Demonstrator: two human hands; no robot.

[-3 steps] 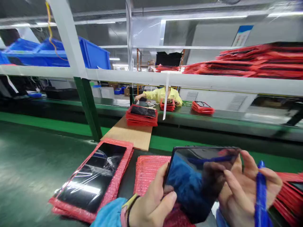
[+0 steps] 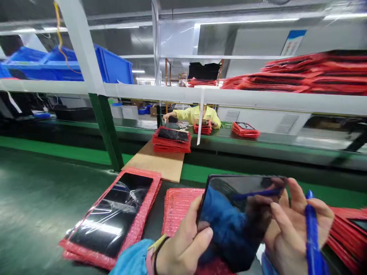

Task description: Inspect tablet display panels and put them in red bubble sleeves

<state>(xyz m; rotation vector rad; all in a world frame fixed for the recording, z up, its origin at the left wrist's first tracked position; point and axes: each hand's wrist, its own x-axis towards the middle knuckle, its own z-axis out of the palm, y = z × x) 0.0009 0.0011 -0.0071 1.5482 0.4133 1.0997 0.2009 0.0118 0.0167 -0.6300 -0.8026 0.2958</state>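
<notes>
Left grip [image 2: 186,244] pinches a dark panel [image 2: 232,225] by one edge, tabletop [image 2: 31,214] stretching leftward; right grip [image 2: 289,229] holds a pen [image 2: 312,229], bottom cropped.

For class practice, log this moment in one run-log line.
left hand: gripping dark panel | right hand: at panel edge, holding blue pen | below: red bubble wrap
</notes>
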